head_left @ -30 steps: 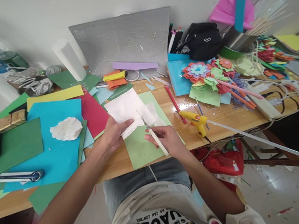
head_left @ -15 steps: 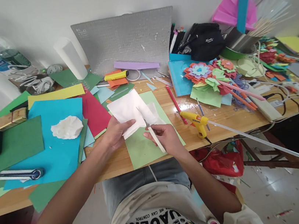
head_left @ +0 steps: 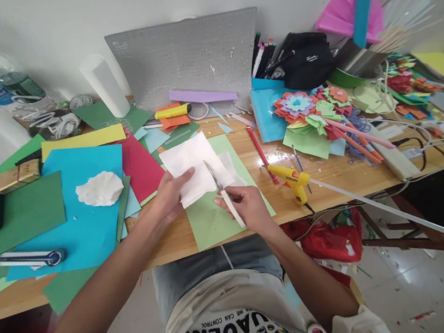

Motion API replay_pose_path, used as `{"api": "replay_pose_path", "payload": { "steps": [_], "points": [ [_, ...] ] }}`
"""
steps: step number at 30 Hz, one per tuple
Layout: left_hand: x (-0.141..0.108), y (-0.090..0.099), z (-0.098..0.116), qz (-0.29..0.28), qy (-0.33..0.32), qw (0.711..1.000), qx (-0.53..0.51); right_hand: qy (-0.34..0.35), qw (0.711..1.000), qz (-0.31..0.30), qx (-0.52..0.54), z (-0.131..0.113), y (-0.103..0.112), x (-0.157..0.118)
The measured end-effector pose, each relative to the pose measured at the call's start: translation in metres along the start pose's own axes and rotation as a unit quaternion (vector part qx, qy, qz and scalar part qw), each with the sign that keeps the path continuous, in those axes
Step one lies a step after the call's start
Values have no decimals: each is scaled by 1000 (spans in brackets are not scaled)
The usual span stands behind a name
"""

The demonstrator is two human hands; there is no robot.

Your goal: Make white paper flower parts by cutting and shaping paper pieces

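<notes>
My left hand (head_left: 175,192) grips the left edge of a folded white tissue (head_left: 190,160), thumb on top. In my right hand (head_left: 246,204) is a pair of white-handled scissors (head_left: 231,206). Its metal blades lie against the tissue, pointing up and to the left; whether they are parted I cannot make out. Beneath both hands lies a light green paper sheet (head_left: 210,229). Another piece of white tissue (head_left: 236,173) rests on that sheet, just right of the scissors. A crumpled white tissue (head_left: 100,189) sits on blue paper (head_left: 92,240) to the left.
Right of the green sheet lie a yellow glue gun (head_left: 292,178) and a red pencil-like stick (head_left: 261,152). Paper flowers (head_left: 298,103) stand further right. A grey cutting mat (head_left: 190,55) leans on the wall. A stapler (head_left: 32,259) lies at the left, a yellow cutter (head_left: 173,111) behind.
My left thumb has shifted slightly up on the tissue. The scissors have stayed in nearly the same place, still against it.
</notes>
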State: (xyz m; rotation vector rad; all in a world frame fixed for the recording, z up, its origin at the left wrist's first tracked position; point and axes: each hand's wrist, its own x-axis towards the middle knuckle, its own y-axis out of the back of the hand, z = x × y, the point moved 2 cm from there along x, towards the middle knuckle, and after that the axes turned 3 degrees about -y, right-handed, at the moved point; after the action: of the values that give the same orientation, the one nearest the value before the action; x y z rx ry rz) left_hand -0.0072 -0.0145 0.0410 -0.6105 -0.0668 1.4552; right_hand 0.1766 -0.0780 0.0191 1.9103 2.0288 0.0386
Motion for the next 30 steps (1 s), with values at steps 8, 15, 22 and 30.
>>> {"api": "replay_pose_path", "payload": {
  "steps": [8,15,22,30],
  "points": [
    [1,2,-3,-9,3,1000,12,3,999,-23,34,-7,-1,1],
    [-2,-3,0,-13,-6,1000,-6,27,998,-45,34,-19,0,3],
    [-1,-2,0,27,-36,999,2,-25,994,-68,88,-15,-2,2],
    [2,1,-3,39,-109,993,38,-17,992,-83,94,-24,-3,2]
  ]
}}
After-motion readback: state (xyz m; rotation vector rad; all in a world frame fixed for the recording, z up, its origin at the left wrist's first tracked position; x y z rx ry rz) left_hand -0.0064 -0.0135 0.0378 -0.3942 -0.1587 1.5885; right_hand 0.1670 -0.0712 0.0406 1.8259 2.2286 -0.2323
